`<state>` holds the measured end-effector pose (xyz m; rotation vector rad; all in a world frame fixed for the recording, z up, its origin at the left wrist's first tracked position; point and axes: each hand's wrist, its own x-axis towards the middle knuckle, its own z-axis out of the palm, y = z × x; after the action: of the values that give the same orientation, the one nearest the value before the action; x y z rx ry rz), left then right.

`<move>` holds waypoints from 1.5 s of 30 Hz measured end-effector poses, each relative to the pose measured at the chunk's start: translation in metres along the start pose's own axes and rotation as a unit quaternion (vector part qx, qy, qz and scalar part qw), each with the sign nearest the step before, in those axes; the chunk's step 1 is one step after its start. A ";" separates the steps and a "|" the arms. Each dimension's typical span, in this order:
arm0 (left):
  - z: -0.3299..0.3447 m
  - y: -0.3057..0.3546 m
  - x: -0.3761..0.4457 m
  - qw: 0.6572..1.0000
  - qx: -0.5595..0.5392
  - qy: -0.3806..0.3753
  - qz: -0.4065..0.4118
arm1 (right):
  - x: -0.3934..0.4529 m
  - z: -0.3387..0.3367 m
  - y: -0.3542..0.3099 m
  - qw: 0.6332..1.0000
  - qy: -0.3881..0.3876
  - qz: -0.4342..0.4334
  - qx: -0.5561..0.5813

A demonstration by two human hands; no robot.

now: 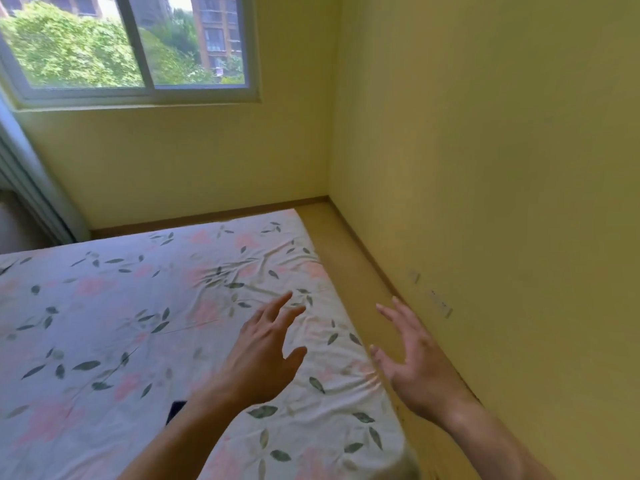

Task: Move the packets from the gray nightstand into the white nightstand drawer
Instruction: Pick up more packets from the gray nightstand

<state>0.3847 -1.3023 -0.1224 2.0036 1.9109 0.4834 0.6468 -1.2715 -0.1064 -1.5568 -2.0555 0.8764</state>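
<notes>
No packet and neither nightstand is in view. My left hand (265,355) is stretched out over the right part of the bed, fingers spread and straight, holding nothing. My right hand (412,362) is raised over the gap between the bed's right edge and the wall, fingers spread, palm turned inward, also empty.
A bed (138,323) with a floral sheet fills the lower left. A small dark object (175,410) lies on the sheet by my left forearm. A strip of floor (349,268) runs between bed and yellow wall (485,168). A window (131,43) sits at the upper left.
</notes>
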 end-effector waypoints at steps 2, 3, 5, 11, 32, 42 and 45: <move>0.012 0.031 0.039 1.000 -0.010 -0.008 0.019 | 0.015 -0.028 0.025 1.000 0.007 0.015 0.007; 0.018 0.047 0.059 0.999 -0.011 -0.009 0.029 | 0.024 -0.043 0.037 1.000 0.009 0.015 0.008; 0.029 0.075 0.099 0.999 -0.004 -0.006 0.044 | 0.047 -0.071 0.061 1.000 0.012 0.018 0.009; 0.078 0.146 0.205 0.999 0.017 0.023 0.035 | 0.134 -0.149 0.152 1.000 0.002 -0.023 0.017; 0.089 0.185 0.331 0.940 0.022 0.159 -0.302 | 0.441 -0.240 0.196 0.951 -0.197 -0.236 0.041; 0.037 0.090 0.529 0.932 -0.010 0.209 -0.298 | 0.650 -0.233 0.155 0.947 -0.183 -0.263 0.014; 0.014 0.068 0.606 0.943 -0.011 0.208 -0.259 | 0.716 -0.237 0.147 0.954 -0.161 -0.254 0.000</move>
<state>0.4780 -0.6998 -0.0930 1.3634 2.5514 0.8160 0.6985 -0.5057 -0.0719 -0.8427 -2.5147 0.9650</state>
